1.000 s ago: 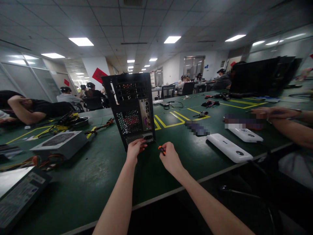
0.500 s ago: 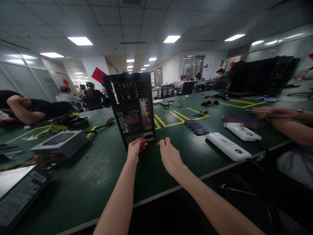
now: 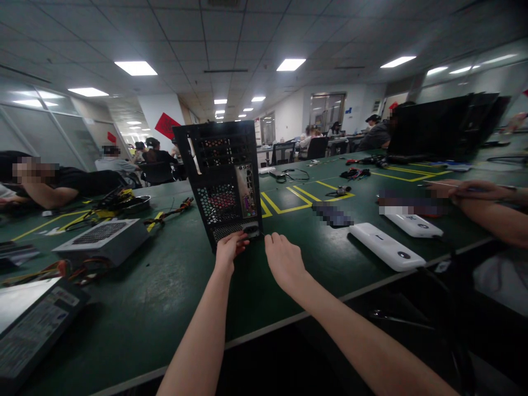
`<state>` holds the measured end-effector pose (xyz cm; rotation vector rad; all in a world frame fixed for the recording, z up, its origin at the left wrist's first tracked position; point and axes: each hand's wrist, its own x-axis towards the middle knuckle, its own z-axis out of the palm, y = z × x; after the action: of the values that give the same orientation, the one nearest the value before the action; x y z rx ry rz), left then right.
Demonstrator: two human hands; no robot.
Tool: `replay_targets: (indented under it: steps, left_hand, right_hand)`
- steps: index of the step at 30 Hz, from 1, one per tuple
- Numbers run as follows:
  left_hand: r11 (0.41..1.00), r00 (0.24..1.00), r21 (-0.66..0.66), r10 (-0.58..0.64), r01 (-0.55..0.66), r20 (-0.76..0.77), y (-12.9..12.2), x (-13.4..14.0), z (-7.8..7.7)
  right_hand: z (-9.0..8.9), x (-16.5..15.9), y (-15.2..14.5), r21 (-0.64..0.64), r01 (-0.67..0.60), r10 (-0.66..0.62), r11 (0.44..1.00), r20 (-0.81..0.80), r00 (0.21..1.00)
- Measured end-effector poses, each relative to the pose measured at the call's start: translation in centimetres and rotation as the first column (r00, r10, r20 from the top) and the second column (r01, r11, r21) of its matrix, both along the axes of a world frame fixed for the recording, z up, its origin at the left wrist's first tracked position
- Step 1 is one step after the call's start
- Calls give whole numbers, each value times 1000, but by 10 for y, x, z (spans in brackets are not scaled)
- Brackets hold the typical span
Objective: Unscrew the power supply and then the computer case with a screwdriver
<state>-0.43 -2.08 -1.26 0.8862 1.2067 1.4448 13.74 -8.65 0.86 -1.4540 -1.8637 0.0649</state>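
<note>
A black computer tower case [image 3: 225,181] stands upright on the green table, its rear panel with ports and vent holes facing me. My left hand [image 3: 229,251] is at the lower rear of the case, by the power socket. Its fingers are curled together, and whatever they pinch is too small to make out. Just right of the case's lower corner, my right hand [image 3: 284,259] is closed in a pinch. A slim tool, whose orange part showed a moment ago, is mostly hidden in its fingers.
Left on the table [image 3: 136,308] are a grey power supply [image 3: 103,239] with cables and another power supply [image 3: 37,330]. To the right lie white devices [image 3: 385,246] and a blurred dark object [image 3: 333,214]. A co-worker's hands [image 3: 466,190] hold a thin tool at far right.
My right hand has shifted slightly left, closer to the case, and the orange part is no longer visible. My left hand has stayed in place.
</note>
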Motion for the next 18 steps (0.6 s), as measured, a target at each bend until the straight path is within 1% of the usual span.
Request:
replay_targets:
  steps: [5,9,12,15,18]
  left_hand:
    - [1000,1000,1,1,-1,9,-1,0,1]
    - [1000,1000,6,-15,15,-9,0,0,0]
    - [1000,999,8,-24,24,-35,1,-1,-2]
    - [999,995,5,-42,43,-86,0,-2,-1]
    - [998,986,-15,-57,56,-155,-3,-5,6]
  right_hand:
    - [-1,0,-6,48,-77,66,996,196,978]
    - [-2,0,-13,62,-124,93,990,369,925]
    - [0,-2,-18,68,-150,100,986,471,876]
    - [9,1,-17,80,-139,75,987,536,841]
    - [20,9,-9,87,-73,12,994,557,831]
